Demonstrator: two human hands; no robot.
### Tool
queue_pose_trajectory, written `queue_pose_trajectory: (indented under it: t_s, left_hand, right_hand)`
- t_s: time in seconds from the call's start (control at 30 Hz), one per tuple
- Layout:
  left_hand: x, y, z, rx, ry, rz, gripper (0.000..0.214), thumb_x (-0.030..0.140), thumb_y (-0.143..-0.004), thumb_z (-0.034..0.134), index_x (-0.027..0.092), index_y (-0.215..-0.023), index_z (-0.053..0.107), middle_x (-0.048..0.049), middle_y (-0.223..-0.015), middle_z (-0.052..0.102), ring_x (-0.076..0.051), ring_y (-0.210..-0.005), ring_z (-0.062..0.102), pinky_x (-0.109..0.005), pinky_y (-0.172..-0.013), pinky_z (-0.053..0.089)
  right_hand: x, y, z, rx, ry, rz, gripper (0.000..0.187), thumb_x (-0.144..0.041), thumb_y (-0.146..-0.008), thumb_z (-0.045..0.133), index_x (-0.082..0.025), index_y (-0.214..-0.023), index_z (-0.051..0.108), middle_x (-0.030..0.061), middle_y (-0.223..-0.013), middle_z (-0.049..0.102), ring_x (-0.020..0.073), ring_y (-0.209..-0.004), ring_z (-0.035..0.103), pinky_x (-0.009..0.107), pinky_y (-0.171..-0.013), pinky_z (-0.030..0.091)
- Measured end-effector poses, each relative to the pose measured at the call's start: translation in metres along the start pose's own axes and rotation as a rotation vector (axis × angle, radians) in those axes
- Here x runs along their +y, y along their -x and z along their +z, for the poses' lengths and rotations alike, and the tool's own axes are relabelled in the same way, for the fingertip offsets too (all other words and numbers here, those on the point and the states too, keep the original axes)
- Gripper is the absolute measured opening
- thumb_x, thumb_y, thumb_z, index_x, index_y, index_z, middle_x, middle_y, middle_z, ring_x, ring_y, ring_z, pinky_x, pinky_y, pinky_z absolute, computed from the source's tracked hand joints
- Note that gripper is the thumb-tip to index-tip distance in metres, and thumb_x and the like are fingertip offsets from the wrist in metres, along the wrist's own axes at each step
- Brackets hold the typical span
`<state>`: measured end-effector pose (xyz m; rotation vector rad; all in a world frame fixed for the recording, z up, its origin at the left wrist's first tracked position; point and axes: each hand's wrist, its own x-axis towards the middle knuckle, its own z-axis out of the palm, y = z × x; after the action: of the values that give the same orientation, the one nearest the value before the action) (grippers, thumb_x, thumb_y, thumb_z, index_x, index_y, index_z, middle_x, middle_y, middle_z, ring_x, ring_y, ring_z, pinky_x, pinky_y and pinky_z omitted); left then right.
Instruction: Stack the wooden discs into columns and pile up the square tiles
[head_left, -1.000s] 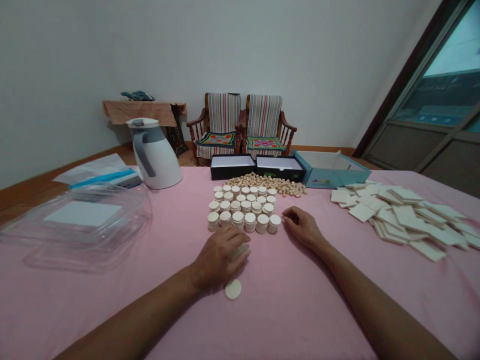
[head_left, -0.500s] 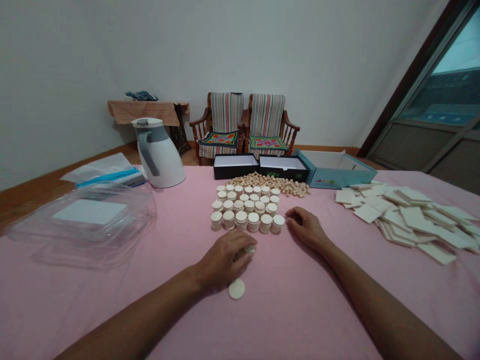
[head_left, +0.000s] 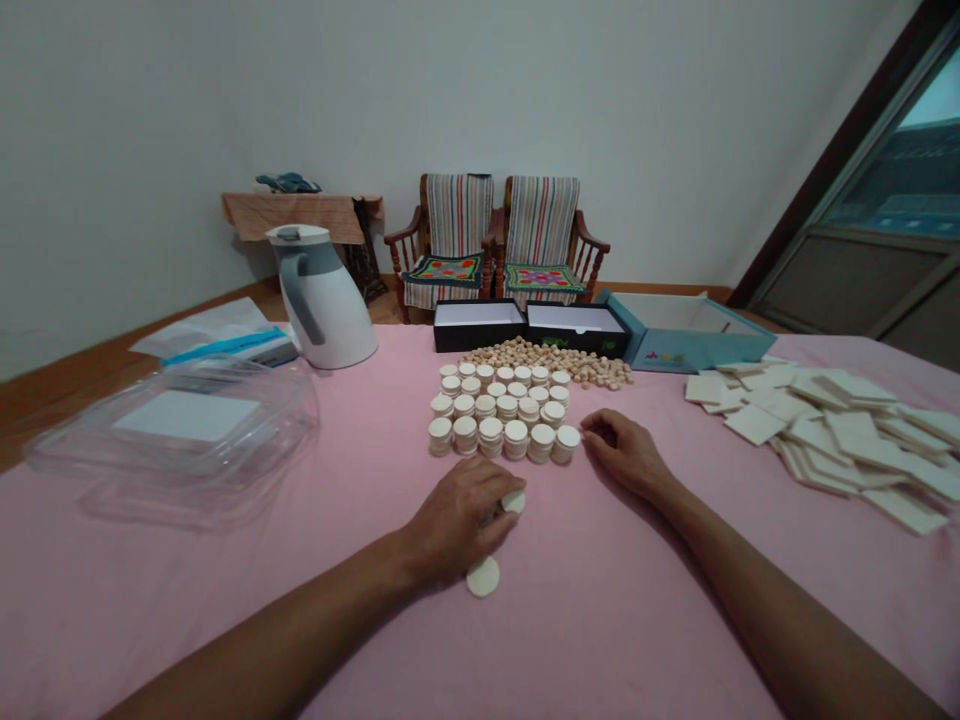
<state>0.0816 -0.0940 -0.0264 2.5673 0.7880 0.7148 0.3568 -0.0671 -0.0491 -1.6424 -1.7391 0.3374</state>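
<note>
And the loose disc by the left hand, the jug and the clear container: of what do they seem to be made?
Disc: probably unvarnished wood, as it looks pale and matt; card is possible.
Jug: seemingly plastic outside, smooth white and grey; its inside is hidden.
Container: likely thin plastic, see-through with shiny edges.

The room is a bit dim, and the light is soft and gray. Pale daylight shows in the window (head_left: 900, 180) on the right. A soft dark shadow lies on the pink cloth (head_left: 570, 620) beside the right hand (head_left: 628, 458). Thin shiny lines run along the clear plastic box (head_left: 289, 425). The dark frame (head_left: 834, 160) near the edge looks slanted and stretched. The little beads (head_left: 540, 358) look slightly fuzzy.
</note>
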Motion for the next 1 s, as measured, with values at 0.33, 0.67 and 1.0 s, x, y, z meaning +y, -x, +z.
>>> queue_pose_trajectory:
  t_s: [0.33,0.67,1.0]
  left_hand:
    - [0.006,-0.001,-0.006,-0.023,-0.080,-0.004,0.033,0.023,-0.075,0.063,0.016,-0.107,0.061,-0.0084,-0.099,0.060,-0.022,-0.094,0.051,-0.037,-0.084,0.042]
    - [0.008,-0.004,0.001,0.043,-0.107,-0.030,0.024,0.017,-0.076,0.058,0.016,-0.100,0.062,-0.0071,-0.092,0.059,-0.020,-0.088,0.051,-0.033,-0.078,0.043]
    - [0.020,0.028,-0.021,0.301,-0.118,-0.329,0.024,0.017,-0.074,0.060,0.019,-0.098,0.057,-0.0043,-0.095,0.061,-0.017,-0.087,0.057,-0.030,-0.076,0.047]
  right_hand:
    - [0.003,-0.001,0.002,0.012,0.001,-0.006,0.017,-0.029,-0.077,0.051,-0.018,-0.085,0.060,0.0033,-0.078,0.064,0.0150,-0.067,0.057,0.027,-0.063,0.044]
    - [0.005,-0.001,0.004,0.029,-0.017,-0.026,0.015,-0.027,-0.076,0.051,-0.018,-0.084,0.060,0.0025,-0.075,0.063,0.0148,-0.065,0.056,0.027,-0.062,0.043]
    - [0.008,-0.002,0.003,0.000,0.025,-0.076,0.016,-0.025,-0.075,0.050,-0.017,-0.083,0.061,0.0037,-0.078,0.064,0.0149,-0.068,0.056,0.027,-0.065,0.044]
